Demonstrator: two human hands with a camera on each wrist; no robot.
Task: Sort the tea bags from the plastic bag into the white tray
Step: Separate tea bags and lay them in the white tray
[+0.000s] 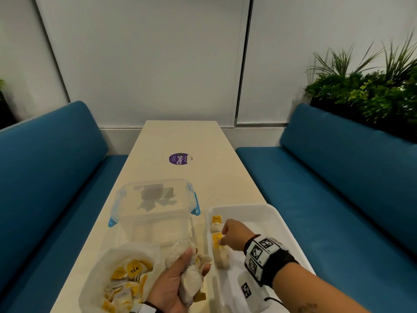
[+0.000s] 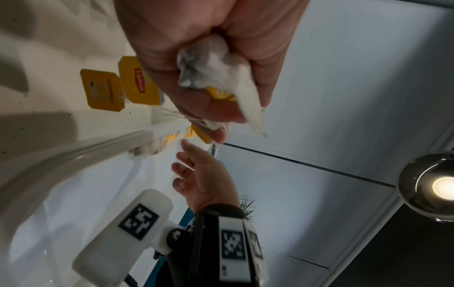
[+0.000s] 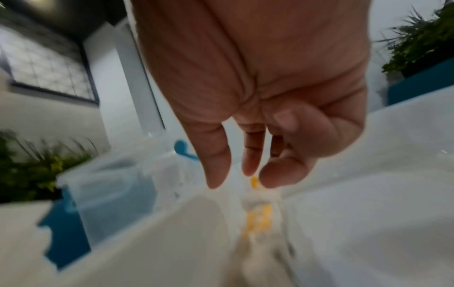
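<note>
My left hand [image 1: 196, 262] grips a bunch of pale tea bags [image 1: 189, 283] with yellow tags, held just left of the white tray [image 1: 243, 207]. The left wrist view shows the same bunch [image 2: 221, 73] squeezed in the fist [image 2: 221, 108]. The plastic bag [image 1: 97, 263] lies open at the lower left with several tea bags [image 1: 130, 274] inside. My right hand [image 1: 223, 236] hovers over the tray's left side, fingers hanging down loosely [image 3: 245, 179] just above a row of tea bags [image 1: 220, 256] lying there. Nothing is gripped in it.
A clear lidded container with blue clips [image 1: 155, 220] stands on the table just behind the plastic bag, left of the tray. A purple round sticker [image 1: 179, 158] marks the far tabletop. Blue benches [image 1: 52, 177] flank the narrow table, and a plant [image 1: 370, 91] stands at the back right.
</note>
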